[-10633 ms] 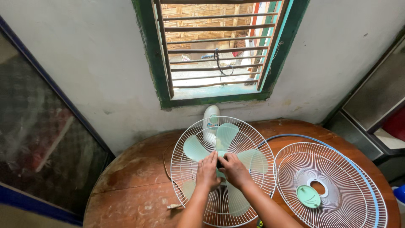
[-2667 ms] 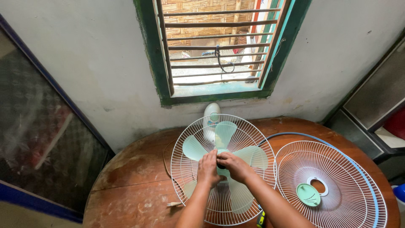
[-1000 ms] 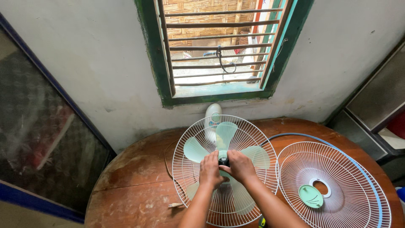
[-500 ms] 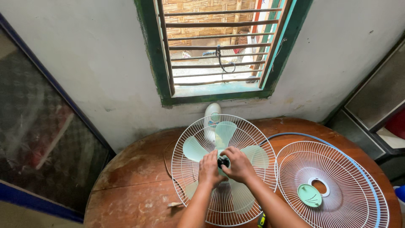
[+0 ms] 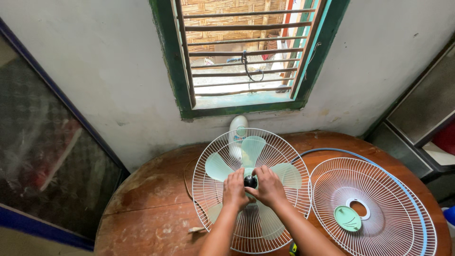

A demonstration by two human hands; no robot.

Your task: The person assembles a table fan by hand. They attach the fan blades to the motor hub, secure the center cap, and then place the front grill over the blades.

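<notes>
Both hands, left (image 5: 234, 190) and right (image 5: 269, 187), close their fingers around the black knob (image 5: 250, 181) at the fan blade (image 5: 251, 152) hub, inside the rear grille (image 5: 208, 189) on the tabletop (image 5: 147, 208).

I see round wooden table (image 5: 151, 204), worn, reddish. On it: fan with rear grille and 5 pale green blades (image 5: 251, 189) at centre, detached front grille (image 5: 374, 208) just right, white plug (image 5: 193, 230) at left front.

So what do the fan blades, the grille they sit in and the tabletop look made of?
Fan blades: pale green, slightly translucent, likely plastic. Grille: thin white wires, probably coated metal. Tabletop: reddish-brown wood, worn finish with scuffs and a visible board seam.
</notes>
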